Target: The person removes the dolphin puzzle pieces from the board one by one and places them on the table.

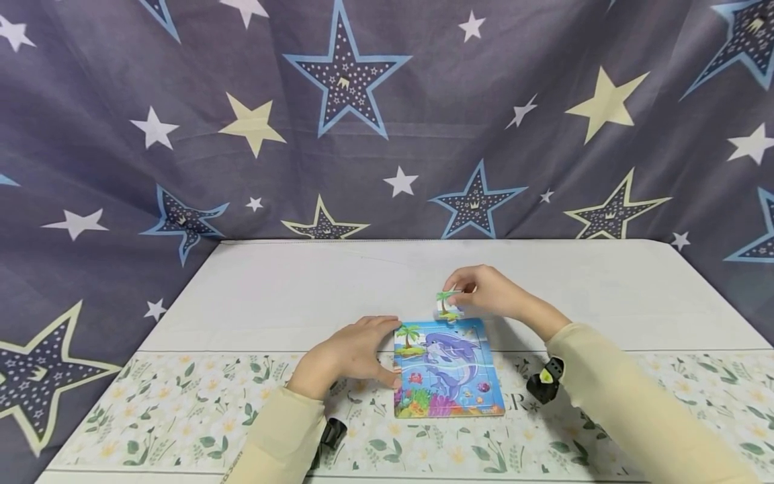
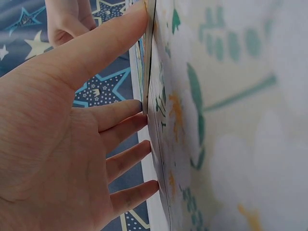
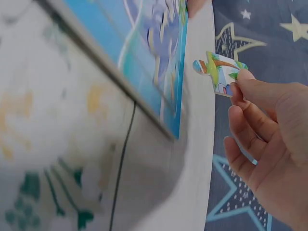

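A jigsaw board (image 1: 450,366) with a dolphin, a palm tree and corals lies flat on the table. My left hand (image 1: 359,353) rests at its left side, thumb and fingers extended and spread. In the left wrist view, the thumb and fingertips of that hand (image 2: 72,130) touch the board's edge (image 2: 150,57) and the table. Above the board's far edge, my right hand (image 1: 486,292) pinches a jigsaw piece (image 1: 446,306) between thumb and forefinger. The right wrist view shows a palm tree on the piece (image 3: 221,72), clear of the board (image 3: 110,43); the other fingers curl loosely.
The white table (image 1: 302,289) has a floral strip (image 1: 199,403) along its near part. A dark star-patterned cloth (image 1: 375,161) hangs behind and at the sides. Small black devices (image 1: 544,382) are strapped at both wrists.
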`<state>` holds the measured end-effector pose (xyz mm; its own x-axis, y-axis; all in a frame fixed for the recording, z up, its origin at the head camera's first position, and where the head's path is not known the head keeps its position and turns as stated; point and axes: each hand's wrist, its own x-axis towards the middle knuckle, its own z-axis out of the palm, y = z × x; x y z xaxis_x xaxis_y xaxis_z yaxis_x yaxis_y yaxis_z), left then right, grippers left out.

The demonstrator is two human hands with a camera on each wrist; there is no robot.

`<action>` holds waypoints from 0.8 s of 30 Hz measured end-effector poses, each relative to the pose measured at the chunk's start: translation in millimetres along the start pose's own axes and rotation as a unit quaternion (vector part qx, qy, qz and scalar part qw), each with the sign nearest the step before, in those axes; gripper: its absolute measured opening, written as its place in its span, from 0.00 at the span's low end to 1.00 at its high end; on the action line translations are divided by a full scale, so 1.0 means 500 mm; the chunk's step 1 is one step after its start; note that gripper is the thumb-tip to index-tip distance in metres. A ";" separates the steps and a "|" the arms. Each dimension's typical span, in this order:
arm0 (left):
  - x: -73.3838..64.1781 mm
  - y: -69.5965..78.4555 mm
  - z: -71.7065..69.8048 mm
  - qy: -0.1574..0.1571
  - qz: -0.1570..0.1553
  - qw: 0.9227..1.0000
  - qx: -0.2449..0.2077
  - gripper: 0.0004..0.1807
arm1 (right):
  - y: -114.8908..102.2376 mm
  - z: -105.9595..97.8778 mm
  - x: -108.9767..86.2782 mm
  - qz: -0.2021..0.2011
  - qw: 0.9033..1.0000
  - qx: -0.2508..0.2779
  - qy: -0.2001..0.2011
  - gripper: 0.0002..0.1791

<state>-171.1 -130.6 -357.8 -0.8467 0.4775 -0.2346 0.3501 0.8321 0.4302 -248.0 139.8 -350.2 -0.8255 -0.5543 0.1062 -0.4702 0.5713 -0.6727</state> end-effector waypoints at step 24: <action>-0.001 0.000 0.001 -0.004 0.000 1.000 -0.003 0.53 | 0.112 -0.084 -0.017 0.091 0.990 -0.042 0.094 0.08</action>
<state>-170.5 -130.7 -358.0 -0.8434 0.4794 -0.2424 0.3471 0.8307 0.4352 -280.3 201.9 -358.2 -0.9390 -0.3188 0.1290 -0.3258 0.7042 -0.6309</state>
